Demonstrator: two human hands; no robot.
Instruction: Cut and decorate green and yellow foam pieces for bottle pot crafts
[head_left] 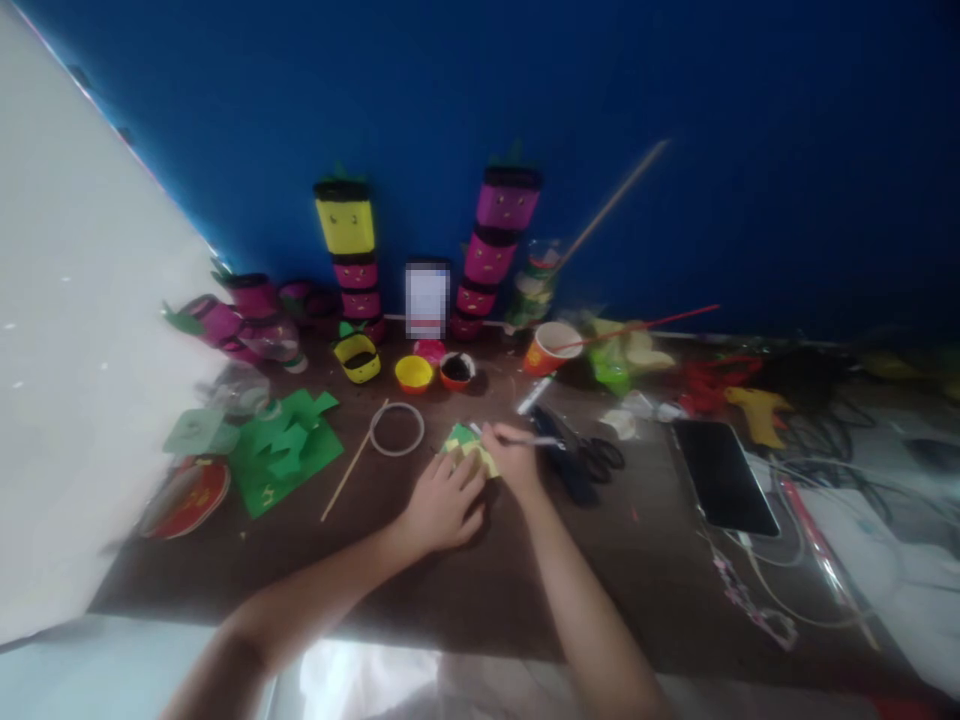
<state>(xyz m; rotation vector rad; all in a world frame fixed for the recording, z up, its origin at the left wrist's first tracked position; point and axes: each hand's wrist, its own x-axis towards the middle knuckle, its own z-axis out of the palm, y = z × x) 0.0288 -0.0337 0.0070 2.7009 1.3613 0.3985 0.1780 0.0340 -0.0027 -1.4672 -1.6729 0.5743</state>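
Note:
On the dark table, my left hand (pixel 448 500) lies with its fingers spread over a small green and yellow paper piece (pixel 462 437). Just right of it, my right hand (pixel 511 455) is closed around a thin white pen (pixel 538 441), whose tip end is at the paper's upper right. The exact tip contact is blurred. A clear ring (pixel 397 430) lies to the upper left of my left hand. Black-handled scissors (pixel 601 460) rest to the right of my right hand.
Yellow (pixel 414 374) and dark-filled cups (pixel 457 372) sit beyond my hands, before tall stacked pink containers (pixel 489 258). Green paper (pixel 285 460) and a wooden stick (pixel 346 475) lie left. A black phone (pixel 726 476), cables and a yellow glue gun (pixel 759 413) are right.

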